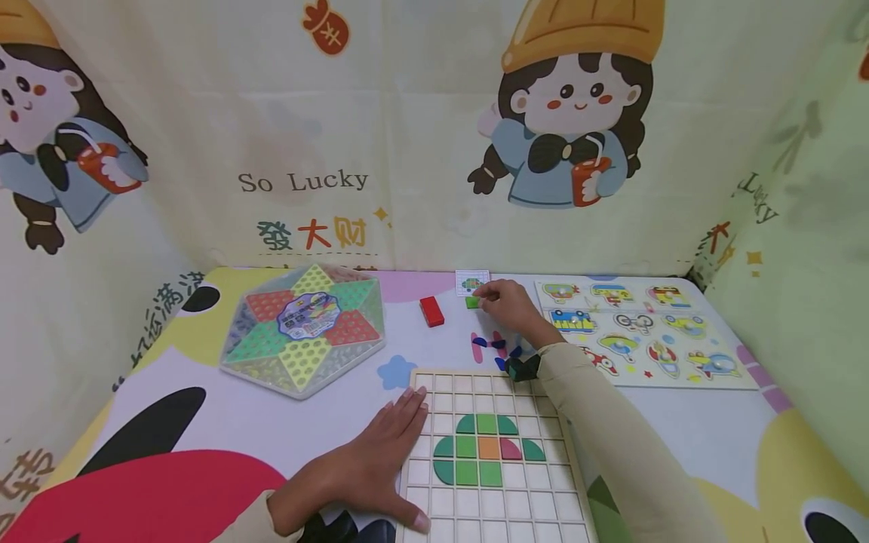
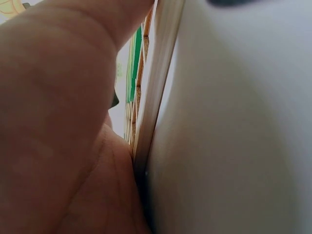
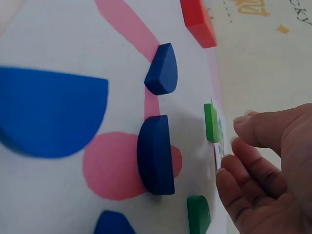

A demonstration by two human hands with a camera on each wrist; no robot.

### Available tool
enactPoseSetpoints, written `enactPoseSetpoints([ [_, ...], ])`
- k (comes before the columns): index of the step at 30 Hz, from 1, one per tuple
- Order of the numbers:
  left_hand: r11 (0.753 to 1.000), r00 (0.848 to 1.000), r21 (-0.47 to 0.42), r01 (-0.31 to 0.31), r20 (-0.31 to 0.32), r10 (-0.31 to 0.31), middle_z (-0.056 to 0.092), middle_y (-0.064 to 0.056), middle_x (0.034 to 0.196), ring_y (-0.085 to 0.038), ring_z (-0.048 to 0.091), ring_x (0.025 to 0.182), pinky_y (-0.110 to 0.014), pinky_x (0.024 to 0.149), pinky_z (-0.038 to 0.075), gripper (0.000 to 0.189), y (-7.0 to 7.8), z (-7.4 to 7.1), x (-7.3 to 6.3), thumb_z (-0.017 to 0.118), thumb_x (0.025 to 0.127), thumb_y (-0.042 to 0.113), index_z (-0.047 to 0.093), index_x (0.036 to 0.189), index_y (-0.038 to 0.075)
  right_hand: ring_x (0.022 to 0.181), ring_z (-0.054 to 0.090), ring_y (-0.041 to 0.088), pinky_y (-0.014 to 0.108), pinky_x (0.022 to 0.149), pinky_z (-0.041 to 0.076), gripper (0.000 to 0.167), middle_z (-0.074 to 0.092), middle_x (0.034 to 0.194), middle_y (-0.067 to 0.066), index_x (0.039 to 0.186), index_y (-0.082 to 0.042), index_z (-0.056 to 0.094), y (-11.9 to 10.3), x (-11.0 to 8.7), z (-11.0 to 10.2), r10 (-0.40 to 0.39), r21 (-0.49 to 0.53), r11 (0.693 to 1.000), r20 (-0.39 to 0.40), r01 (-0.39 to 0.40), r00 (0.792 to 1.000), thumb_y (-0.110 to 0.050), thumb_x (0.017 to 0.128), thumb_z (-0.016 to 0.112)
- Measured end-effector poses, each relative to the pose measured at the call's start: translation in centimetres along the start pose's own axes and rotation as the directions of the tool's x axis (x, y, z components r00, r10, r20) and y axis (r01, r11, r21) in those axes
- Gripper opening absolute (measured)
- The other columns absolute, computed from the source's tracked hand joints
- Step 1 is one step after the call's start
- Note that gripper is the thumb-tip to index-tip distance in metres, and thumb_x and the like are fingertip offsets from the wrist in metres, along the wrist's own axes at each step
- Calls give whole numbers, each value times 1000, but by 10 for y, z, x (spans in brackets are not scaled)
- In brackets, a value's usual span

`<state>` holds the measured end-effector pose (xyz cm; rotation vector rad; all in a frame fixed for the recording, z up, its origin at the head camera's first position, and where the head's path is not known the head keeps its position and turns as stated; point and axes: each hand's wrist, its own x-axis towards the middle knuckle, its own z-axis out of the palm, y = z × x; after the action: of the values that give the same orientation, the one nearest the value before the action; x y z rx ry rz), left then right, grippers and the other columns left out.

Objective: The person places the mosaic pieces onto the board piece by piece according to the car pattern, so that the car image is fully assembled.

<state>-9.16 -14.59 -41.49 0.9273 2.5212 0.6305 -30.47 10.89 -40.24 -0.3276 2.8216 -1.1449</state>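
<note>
My left hand [image 1: 370,460] rests spread along the left edge of a wooden grid board [image 1: 455,505], fingertips and thumb on its rim. In the left wrist view the palm lies against the board's side [image 2: 158,83]. Green, orange and pink tiles [image 1: 466,446] sit in the board's cells. Beyond the board, my right hand [image 1: 511,308] reaches over the table beside a light green square tile [image 3: 211,123] and a small picture card [image 1: 468,280]. Its fingers [image 3: 263,126] are loosely bent, with nothing seen between them; a gap shows between fingertips and tile.
Blue quarter-round pieces [image 3: 156,156] and a dark green piece [image 3: 198,214] lie near the right hand. A red block [image 1: 431,311] stands left of it. A hexagonal checkers box [image 1: 302,332] is at left, a vehicle puzzle board [image 1: 645,332] at right. Dark green blocks [image 1: 523,368] touch the board's far edge.
</note>
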Motion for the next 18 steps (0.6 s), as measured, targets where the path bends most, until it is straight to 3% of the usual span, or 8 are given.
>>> enactPoseSetpoints([
  [7,1000,1000,10,5,-3,-5,-8,-6,163,-23,-12,146,-53,115,4,125,-1,0,-1,66,70,76,9,156,4,106,58,27,39,88,51,25,63,120,11,117,-7,68,2,5,4,15,60,998,5,-15,1000,-7,93,63],
  [12,1000,1000,8,5,-4,-5,-8,-6,163,-23,-12,146,-54,115,5,125,-2,-1,-2,66,71,75,9,156,4,100,57,26,38,88,49,23,66,113,11,114,-4,69,3,9,7,-23,32,999,13,23,1000,-4,91,62],
  [18,1000,1000,2,1,3,-1,-8,-6,163,-24,-12,147,-54,115,5,124,-1,0,-1,65,71,75,8,156,5,95,56,25,38,86,48,19,66,105,10,109,-4,71,5,11,13,0,-4,1000,28,1,1000,-5,91,62],
])
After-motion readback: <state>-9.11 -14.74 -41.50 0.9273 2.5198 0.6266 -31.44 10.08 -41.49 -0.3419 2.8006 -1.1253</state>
